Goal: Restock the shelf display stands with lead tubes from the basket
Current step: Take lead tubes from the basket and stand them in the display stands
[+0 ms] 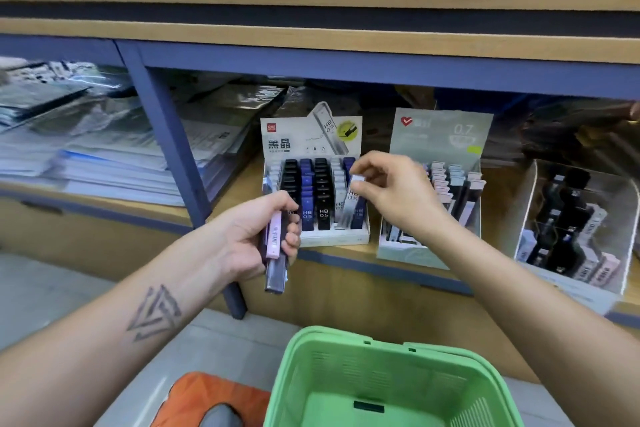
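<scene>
Left hand (pixel 254 236): fingers clenched round a bundle of lead tubes (pixel 276 255), long axes near upright, lower ends pointing down.
Middle stand (pixel 317 199): rows of upright black, blue and clear tubes.
Right hand (pixel 393 192): fingers pinched the cap of a clear tube (pixel 349 203), held upright over that stand.
Basket (pixel 391 381): green, below, no tubes visible inside.

basket (pixel 381 374) cut off btm | left stacks (pixel 86 149) blurred | right hand (pixel 398 198) hides tubes
</scene>
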The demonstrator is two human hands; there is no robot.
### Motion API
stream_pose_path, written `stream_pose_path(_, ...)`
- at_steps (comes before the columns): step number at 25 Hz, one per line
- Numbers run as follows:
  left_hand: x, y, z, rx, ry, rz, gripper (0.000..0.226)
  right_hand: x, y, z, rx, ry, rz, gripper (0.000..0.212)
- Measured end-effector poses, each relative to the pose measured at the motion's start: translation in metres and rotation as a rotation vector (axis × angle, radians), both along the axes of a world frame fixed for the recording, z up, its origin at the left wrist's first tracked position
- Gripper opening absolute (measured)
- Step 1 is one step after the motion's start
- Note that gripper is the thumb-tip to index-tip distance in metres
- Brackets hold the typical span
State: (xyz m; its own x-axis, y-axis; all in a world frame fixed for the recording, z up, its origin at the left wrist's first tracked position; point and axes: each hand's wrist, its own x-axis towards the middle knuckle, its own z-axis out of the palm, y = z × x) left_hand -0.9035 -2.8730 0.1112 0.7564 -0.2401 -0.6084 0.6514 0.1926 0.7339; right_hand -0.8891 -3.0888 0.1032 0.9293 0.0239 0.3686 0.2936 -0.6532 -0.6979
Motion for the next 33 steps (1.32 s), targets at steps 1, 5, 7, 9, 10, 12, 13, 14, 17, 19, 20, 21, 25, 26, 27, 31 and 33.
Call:
stream_pose_path(1,-0.001,0.001,-0.001,-0.016,0.002,0.001,0.020,0.002,0.002,-0.004,-0.019,-0.025,0.000,0.012)
stream_pose_path(5,-0.002,0.004,-0.008,-0.076,0.025,0.031,0.024,0.005,0.007,-0.017,-0.127,-0.095,0.015,0.014)
stream_pose_path(7,-0.004,0.006,-0.010,-0.084,0.032,0.035,0.025,0.007,0.007,-0.021,-0.161,-0.092,0.039,0.012)
stream_pose_path(9,-0.005,0.007,-0.012,-0.076,0.027,0.044,0.025,0.010,0.007,-0.022,-0.163,-0.075,0.062,0.008)
stream_pose_path(10,-0.006,0.006,-0.012,-0.072,0.025,0.047,0.025,0.012,0.007,-0.022,-0.168,-0.087,0.069,0.005)
stream_pose_path(12,-0.008,0.005,-0.011,-0.071,0.030,0.053,0.026,0.014,0.007,-0.024,-0.270,-0.191,0.055,0.004)
stream_pose_path(13,-0.009,0.004,-0.010,-0.074,0.034,0.059,0.026,0.015,0.007,-0.026,-0.363,-0.244,0.039,0.007)
stream_pose_path(14,-0.009,0.004,-0.009,-0.080,0.036,0.062,0.025,0.014,0.008,-0.028,-0.451,-0.270,0.026,0.011)
stream_pose_path(17,-0.012,-0.002,-0.005,-0.136,0.017,0.057,0.018,0.009,0.009,-0.029,-0.641,-0.269,0.022,0.022)
stream_pose_path(19,-0.014,-0.007,0.000,-0.169,-0.053,0.047,0.016,0.002,0.014,-0.019,-0.528,-0.232,0.046,0.024)
stream_pose_path(20,-0.015,-0.010,0.002,-0.167,-0.101,0.037,0.016,-0.005,0.015,-0.008,-0.336,-0.129,0.078,0.022)
stream_pose_path(21,-0.016,-0.015,0.004,-0.152,-0.152,0.025,0.015,-0.011,0.014,0.004,-0.090,0.040,0.146,0.018)
stream_pose_path(25,-0.020,-0.037,0.011,-0.099,-0.294,-0.002,0.011,-0.041,-0.002,0.031,0.232,0.346,0.424,0.034)
stream_pose_path(26,-0.021,-0.043,0.013,-0.087,-0.316,-0.005,0.010,-0.045,-0.006,0.032,0.181,0.341,0.425,0.040)
stream_pose_path(27,-0.022,-0.049,0.014,-0.063,-0.339,-0.007,0.008,-0.049,-0.010,0.032,0.145,0.334,0.402,0.042)
stream_pose_path(31,-0.029,-0.079,0.019,-0.050,-0.379,-0.048,0.019,-0.059,-0.039,0.032,0.283,0.377,0.316,0.034)
stream_pose_path(33,-0.033,-0.096,0.023,-0.103,-0.355,-0.090,0.023,-0.066,-0.056,0.032,0.427,0.387,0.287,0.028)
